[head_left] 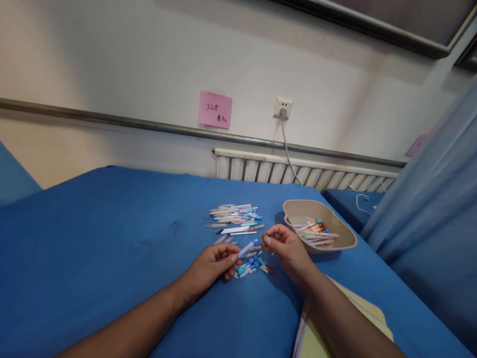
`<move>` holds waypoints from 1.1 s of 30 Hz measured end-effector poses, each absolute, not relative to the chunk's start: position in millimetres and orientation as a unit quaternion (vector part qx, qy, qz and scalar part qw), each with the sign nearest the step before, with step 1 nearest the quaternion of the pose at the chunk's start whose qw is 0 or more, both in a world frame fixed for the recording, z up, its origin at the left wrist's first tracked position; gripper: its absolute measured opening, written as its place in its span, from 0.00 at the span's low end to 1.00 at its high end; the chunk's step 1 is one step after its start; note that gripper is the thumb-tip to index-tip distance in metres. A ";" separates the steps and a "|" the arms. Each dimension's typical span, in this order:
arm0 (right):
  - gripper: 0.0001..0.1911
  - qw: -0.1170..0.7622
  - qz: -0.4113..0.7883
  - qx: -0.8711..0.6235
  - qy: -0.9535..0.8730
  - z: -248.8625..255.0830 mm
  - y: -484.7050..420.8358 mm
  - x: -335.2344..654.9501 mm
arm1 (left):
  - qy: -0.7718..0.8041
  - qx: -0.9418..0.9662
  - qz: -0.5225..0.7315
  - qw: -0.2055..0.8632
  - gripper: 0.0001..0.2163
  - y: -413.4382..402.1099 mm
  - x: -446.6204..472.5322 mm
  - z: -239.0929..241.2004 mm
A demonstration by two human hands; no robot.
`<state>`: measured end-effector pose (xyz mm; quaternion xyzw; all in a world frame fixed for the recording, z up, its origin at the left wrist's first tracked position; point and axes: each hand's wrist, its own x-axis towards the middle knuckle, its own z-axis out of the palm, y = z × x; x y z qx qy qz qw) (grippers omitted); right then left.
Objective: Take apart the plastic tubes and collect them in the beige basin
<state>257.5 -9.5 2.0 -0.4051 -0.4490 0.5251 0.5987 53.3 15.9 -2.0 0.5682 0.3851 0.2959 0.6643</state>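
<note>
My left hand is closed on a pale blue-and-white pen, its tip end pointing up and right. Just to the right, my right hand pinches a small brown piece; its exact kind is too small to make out. The two hands are a short way apart. Below them lies a little heap of short pen parts with blue, teal and brown ends. Behind the hands, several pens lie in rough rows on the blue cloth.
A beige basin holding several pens stands right of my right hand. A yellow cloth-like item lies under my right forearm. At the back are a radiator and a wall socket with a cord. A blue curtain hangs at right.
</note>
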 end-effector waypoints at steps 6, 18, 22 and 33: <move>0.14 0.634 0.550 -0.374 -0.393 3.1 -10.7 252.8 | 0.386 0.574 0.285 0.664 0.16 14.5 53.5 1.5; 0.12 0.620 0.519 -0.391 -0.440 1.1 -10.4 252.1 | 0.385 0.579 0.283 0.661 0.15 14.7 54.2 0.4; 0.13 0.609 0.490 -0.418 -0.464 4.5 -11.1 251.7 | 0.387 0.575 0.286 0.662 0.15 14.8 53.9 -0.4; 0.10 0.572 0.454 -0.455 -0.510 0.3 -8.2 257.1 | 0.391 0.585 0.284 0.652 0.15 15.1 52.7 -2.5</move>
